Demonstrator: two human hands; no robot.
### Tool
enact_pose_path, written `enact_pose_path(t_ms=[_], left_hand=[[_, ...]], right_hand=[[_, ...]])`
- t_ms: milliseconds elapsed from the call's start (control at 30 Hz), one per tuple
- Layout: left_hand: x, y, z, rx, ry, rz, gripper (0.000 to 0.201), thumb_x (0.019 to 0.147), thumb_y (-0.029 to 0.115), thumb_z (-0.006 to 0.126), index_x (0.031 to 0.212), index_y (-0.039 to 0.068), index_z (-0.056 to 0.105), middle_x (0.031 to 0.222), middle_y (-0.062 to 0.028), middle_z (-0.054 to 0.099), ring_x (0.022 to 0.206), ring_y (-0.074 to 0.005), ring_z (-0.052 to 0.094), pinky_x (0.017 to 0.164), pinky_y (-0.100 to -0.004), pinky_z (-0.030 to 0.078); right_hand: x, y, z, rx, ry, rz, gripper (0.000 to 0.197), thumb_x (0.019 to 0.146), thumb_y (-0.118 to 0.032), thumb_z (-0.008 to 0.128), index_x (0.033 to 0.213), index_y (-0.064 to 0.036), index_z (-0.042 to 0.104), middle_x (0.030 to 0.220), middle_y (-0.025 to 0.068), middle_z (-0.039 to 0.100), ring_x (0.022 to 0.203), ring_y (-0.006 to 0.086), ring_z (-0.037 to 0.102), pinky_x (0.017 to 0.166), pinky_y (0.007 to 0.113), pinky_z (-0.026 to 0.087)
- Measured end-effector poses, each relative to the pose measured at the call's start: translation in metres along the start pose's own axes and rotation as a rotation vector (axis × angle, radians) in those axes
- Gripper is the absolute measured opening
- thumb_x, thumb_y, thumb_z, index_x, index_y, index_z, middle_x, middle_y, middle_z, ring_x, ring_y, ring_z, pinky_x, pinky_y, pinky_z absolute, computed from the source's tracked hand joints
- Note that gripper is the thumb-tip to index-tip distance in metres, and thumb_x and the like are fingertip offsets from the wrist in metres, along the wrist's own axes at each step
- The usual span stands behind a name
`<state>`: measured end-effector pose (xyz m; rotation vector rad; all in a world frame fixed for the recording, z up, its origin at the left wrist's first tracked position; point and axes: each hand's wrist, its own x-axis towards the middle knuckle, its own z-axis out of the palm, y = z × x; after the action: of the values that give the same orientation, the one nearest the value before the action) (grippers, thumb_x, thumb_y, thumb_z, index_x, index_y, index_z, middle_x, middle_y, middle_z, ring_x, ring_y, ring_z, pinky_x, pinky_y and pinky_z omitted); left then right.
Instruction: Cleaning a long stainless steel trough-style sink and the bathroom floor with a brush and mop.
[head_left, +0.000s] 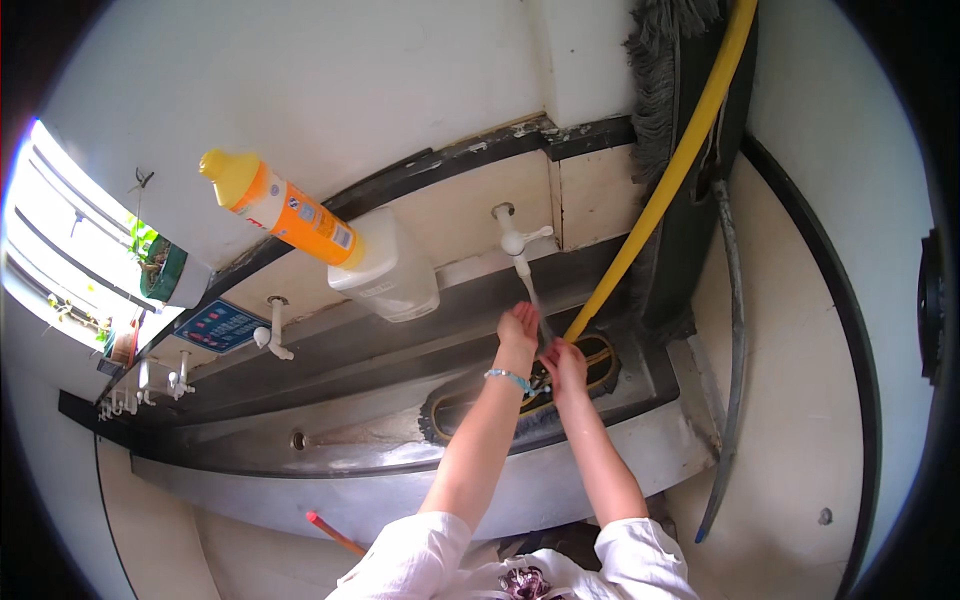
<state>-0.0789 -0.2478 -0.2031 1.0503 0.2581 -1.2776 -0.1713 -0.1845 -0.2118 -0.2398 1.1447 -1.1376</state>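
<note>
Both my hands are at the stream of water (537, 305) that falls from a white tap (514, 241) on the tiled wall. My left hand (517, 328) is open and slightly cupped on the left of the stream, a light-blue bead bracelet (508, 377) around its wrist. Lower and to the right, my right hand (566, 366) reaches into the water with fingers apart and nothing visible in it. Below them a mop head (445, 411) with a yellow frame lies in the metal trough sink (370, 455). Its yellow pole (665, 200) leans up to the right, and my forearms partly cover the head.
An orange bottle (300, 222) with a yellow cap and a white jug (390, 270) stand along the back ledge. More taps (273, 332) line the wall leftward. A grey mop (660, 90) and a dark pole (733, 330) lean at right. A potted plant (163, 268) is by the window.
</note>
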Motion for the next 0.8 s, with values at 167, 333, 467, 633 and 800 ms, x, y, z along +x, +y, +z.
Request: enact_pose_path(t_ms=[167, 333, 467, 633, 800], left_hand=[[0.041, 0.026, -0.005, 0.017, -0.26, -0.039, 0.046, 0.092, 0.026, 0.022, 0.115, -0.006, 0.046, 0.113, -0.0179, 0.053, 0.104, -0.0289, 0.052, 0.09, -0.0376, 0.042], [0.035, 0.035, 0.002, 0.139, -0.047, 0.074, 0.036, 0.09, 0.026, 0.029, 0.105, -0.001, 0.048, 0.107, -0.0209, 0.049, 0.093, -0.0381, 0.053, 0.079, -0.0509, 0.045], [0.019, 0.005, 0.021, 0.122, 0.007, -0.065, 0.03, 0.086, 0.016, 0.033, 0.094, -0.003, 0.054, 0.092, -0.0187, 0.057, 0.079, -0.0307, 0.056, 0.072, -0.0406, 0.045], [0.031, 0.012, 0.015, 0.081, 0.019, -0.068, 0.02, 0.079, 0.009, 0.04, 0.08, 0.0, 0.059, 0.076, -0.0133, 0.06, 0.063, -0.0232, 0.055, 0.058, -0.0308, 0.044], [0.028, 0.014, 0.021, 0.42, 0.016, 0.045, 0.02, 0.084, 0.012, 0.041, 0.085, 0.0, 0.058, 0.083, -0.0143, 0.06, 0.074, -0.0278, 0.059, 0.066, -0.0394, 0.049]], right_hand=[[0.042, -0.012, 0.075, 0.059, -0.074, 0.031, 0.025, 0.086, -0.017, 0.041, 0.089, 0.003, 0.056, 0.089, 0.0127, 0.06, 0.076, 0.0189, 0.059, 0.067, 0.031, 0.049], [0.06, -0.009, 0.087, 0.168, 0.045, 0.16, 0.021, 0.086, -0.014, 0.042, 0.083, -0.0006, 0.057, 0.076, 0.0088, 0.059, 0.063, 0.0179, 0.057, 0.053, 0.03, 0.047], [0.118, 0.005, 0.065, 0.1, 0.071, 0.19, 0.022, 0.084, -0.013, 0.044, 0.087, 0.0033, 0.059, 0.08, 0.0118, 0.061, 0.069, 0.0221, 0.06, 0.058, 0.033, 0.049], [0.114, 0.004, 0.08, -0.2, 0.004, 0.108, 0.025, 0.083, -0.014, 0.045, 0.084, 0.0059, 0.06, 0.078, 0.0138, 0.061, 0.068, 0.0241, 0.06, 0.057, 0.035, 0.046], [0.106, -0.009, 0.084, -0.391, -0.075, -0.005, 0.027, 0.082, -0.017, 0.048, 0.079, 0.0066, 0.061, 0.074, 0.0166, 0.061, 0.069, 0.0267, 0.06, 0.058, 0.038, 0.045]])
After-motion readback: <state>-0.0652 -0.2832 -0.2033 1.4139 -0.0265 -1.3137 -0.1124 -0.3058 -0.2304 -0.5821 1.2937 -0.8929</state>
